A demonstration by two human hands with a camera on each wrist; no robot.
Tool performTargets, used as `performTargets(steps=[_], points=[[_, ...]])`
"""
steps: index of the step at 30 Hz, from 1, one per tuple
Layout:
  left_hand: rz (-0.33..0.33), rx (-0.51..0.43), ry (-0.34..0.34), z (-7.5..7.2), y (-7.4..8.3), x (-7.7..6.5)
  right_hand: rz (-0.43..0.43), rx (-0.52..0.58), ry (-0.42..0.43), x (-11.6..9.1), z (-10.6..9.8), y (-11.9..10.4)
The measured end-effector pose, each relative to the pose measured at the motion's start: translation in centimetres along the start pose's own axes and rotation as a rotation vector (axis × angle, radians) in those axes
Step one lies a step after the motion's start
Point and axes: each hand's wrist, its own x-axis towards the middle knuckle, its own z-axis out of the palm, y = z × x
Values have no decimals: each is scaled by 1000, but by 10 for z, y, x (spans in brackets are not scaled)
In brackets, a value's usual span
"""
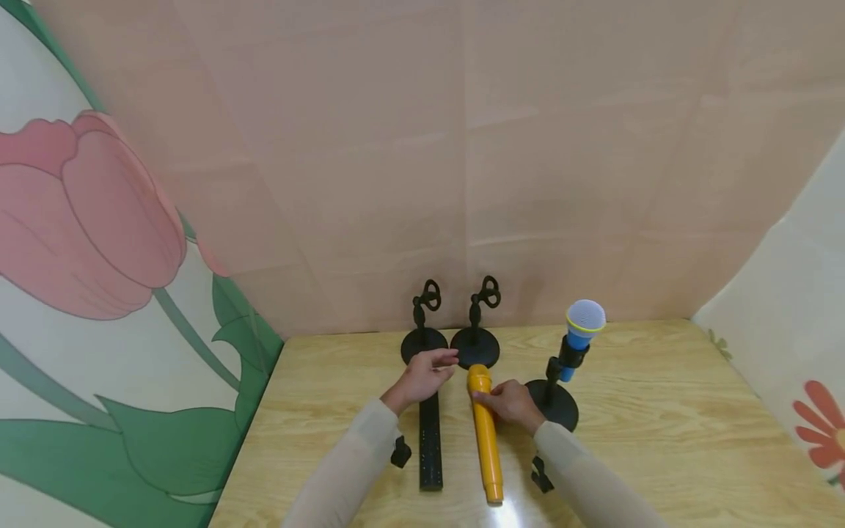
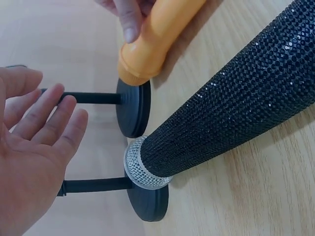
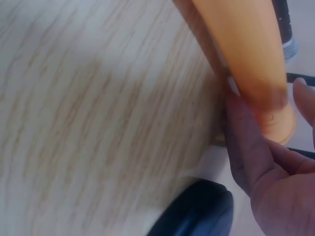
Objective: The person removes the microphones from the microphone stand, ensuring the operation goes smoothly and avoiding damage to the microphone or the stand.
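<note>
A creased pinkish-beige backdrop (image 1: 370,147) rises behind the back edge of the wood-grain desk (image 1: 317,411), with a large painted tulip (image 1: 99,220) beyond the desk's left edge. Two black stands (image 1: 420,337) stand side by side at the middle of the back edge; a third stand (image 1: 560,409), towards the right edge, bears a tilted blue microphone (image 1: 584,323) in its clip. The orange microphone (image 1: 488,444) lies lengthwise around mid-desk, head towards the back edge; the black microphone (image 1: 431,447), studded and silver-headed, lies nearer the left edge. By the orange head, the right hand (image 1: 513,403) pinches the body between thumb and fingers; whether that end touches the desk, I cannot tell. Over the black microphone's head end, the left hand (image 1: 425,375) hangs, fingers loosely straight and slightly spread, apart from it.
</note>
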Motion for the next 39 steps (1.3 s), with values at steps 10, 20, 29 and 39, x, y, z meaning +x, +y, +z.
performTargets(steps=[10, 20, 29, 39], points=[[48, -13, 8, 3, 4, 5, -143, -83, 14, -19, -24, -13], [72, -71, -12, 9, 26, 6, -356, -108, -65, -56, -61, -24], [99, -117, -63, 25, 47, 15, -563, -67, -136, -79, -102, -11], [158, -96, -101, 46, 69, 23, -485, 207, -264, -93, -159, 0]])
